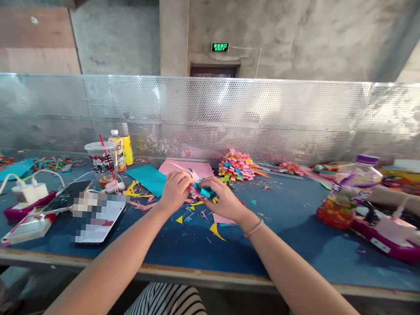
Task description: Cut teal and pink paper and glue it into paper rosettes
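Note:
Above the middle of the blue table (223, 256), my left hand (176, 190) and my right hand (224, 198) are close together. Between their fingers is a small blue paper piece (202, 191), with pink and white paper beside it. My left fingers pinch the paper from the left, and my right fingers are curled around its blue end. Behind the hands lie a pink sheet (201, 169) and a blue sheet (148, 178). Yellow scraps (217, 231) and pink scraps are scattered around and below them.
A pile of coloured paper pieces (237, 166) stands behind. To the left are a plastic cup (101, 160), a bottle (118, 150), a phone (101, 224) and a power strip (21, 212). A drink bottle (348, 194) and another person's arm (408, 204) are at right.

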The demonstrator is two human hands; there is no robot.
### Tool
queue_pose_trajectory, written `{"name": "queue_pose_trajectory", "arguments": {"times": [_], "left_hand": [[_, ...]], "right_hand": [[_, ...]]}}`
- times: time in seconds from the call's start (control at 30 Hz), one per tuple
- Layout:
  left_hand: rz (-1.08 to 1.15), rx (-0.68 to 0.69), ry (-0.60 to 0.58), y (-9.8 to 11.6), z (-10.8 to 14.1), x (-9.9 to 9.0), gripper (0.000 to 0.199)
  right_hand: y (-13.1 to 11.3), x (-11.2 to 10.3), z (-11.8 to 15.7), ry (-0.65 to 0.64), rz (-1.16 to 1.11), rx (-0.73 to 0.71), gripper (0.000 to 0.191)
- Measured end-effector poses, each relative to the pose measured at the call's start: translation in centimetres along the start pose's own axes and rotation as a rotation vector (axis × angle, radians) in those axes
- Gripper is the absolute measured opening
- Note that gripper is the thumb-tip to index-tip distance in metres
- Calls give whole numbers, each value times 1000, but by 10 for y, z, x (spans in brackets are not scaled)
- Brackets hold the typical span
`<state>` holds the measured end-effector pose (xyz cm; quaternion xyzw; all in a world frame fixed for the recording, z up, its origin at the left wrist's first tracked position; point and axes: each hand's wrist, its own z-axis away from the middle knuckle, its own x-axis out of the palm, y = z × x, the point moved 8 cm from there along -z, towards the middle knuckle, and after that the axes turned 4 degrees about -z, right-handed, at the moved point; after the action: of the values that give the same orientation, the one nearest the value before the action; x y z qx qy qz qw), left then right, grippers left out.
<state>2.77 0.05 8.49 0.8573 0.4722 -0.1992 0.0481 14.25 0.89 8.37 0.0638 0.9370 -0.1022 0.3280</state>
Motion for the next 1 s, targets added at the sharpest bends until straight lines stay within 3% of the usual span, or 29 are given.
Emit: {"name": "queue_pose_trajectory", "arguments": {"times": [0.23,0.5,1.0], "left_hand": [[104,-115,-39,-12,2,9,21],[177,-245,-54,-19,2,17,20],[406,-422,-89,-32,3,26,15]], "right_hand": [[5,-1,1,-16,15,61,31],[19,-5,8,63,95,186,39],[19,-7,6,58,-56,194,25]]}}
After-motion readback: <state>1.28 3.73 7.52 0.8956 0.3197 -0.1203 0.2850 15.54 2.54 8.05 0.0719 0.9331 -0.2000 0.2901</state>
